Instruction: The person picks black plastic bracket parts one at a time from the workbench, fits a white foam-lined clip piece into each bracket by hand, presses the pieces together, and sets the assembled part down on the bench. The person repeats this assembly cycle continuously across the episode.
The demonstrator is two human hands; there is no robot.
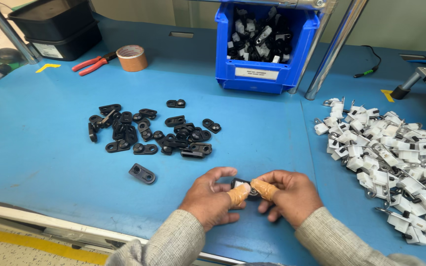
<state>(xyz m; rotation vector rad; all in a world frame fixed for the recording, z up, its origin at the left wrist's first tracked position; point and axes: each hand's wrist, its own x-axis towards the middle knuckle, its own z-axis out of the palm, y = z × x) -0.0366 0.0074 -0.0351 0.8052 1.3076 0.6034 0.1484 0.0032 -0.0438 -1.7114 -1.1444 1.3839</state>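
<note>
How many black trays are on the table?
2, stacked at the far left corner: the upper tray sits on the lower tray. More may be hidden beyond the frame.

Factory assembly bench: blue parts bin (267, 44), piled plastic clips (395, 157).

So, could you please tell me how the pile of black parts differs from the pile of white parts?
The black parts are flat, dark plates, loosely spread left of centre; the white parts are blocky, carry metal pieces, and heap more densely at the right. The white pile is larger. Both lie on the blue table, beyond the left hand and right hand.
</note>
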